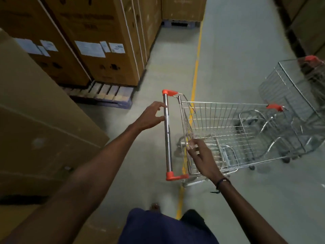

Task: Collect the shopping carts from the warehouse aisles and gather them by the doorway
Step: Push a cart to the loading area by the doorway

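Note:
A chrome wire shopping cart (228,131) stands on the grey floor in front of me, its nose pointing right. Its steel handle bar (167,138) has orange end caps. My left hand (151,116) reaches to the upper part of the bar, with spread fingertips and thumb touching it. My right hand (202,155) rests its fingertips on the basket's rear wire panel, just beyond the bar. A second wire cart (297,92) with orange trim stands right at the first cart's nose, at the right edge.
Tall cardboard boxes (98,41) on pallets (109,95) line the left side, and a large box (35,129) is close by my left arm. A yellow floor line (196,74) runs down the aisle. More boxes (309,27) stand at the far right.

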Action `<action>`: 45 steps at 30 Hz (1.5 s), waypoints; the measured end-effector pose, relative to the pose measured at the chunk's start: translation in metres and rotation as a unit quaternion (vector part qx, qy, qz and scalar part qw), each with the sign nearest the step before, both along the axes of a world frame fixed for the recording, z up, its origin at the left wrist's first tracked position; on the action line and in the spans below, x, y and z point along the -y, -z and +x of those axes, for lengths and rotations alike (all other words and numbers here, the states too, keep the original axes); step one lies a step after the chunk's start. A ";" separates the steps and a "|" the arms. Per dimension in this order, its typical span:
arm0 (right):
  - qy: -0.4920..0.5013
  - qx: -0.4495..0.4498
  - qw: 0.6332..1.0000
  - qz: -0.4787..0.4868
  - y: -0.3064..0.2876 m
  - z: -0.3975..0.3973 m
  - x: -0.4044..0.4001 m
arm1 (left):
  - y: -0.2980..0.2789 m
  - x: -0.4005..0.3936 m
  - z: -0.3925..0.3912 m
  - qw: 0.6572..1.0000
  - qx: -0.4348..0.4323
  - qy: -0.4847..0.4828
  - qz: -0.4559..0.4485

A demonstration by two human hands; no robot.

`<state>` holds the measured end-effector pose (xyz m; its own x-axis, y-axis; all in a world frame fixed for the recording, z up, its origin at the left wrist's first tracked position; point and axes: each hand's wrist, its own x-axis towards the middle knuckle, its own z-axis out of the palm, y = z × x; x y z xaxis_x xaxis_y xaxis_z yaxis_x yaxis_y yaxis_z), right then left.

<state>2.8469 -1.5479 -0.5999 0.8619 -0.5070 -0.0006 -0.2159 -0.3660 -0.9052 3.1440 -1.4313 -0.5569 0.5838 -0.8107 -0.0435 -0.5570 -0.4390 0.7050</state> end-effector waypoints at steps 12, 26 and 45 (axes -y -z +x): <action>0.032 -0.048 0.998 0.017 0.007 0.036 -0.005 | 0.029 0.055 0.089 0.956 0.095 0.241 0.138; 0.123 -0.229 0.948 0.183 0.031 0.097 -0.072 | 0.072 0.117 0.155 0.821 0.234 0.519 0.041; 0.406 -0.524 0.749 -0.010 0.010 0.110 -0.199 | 0.047 0.078 0.126 0.691 0.309 0.628 0.179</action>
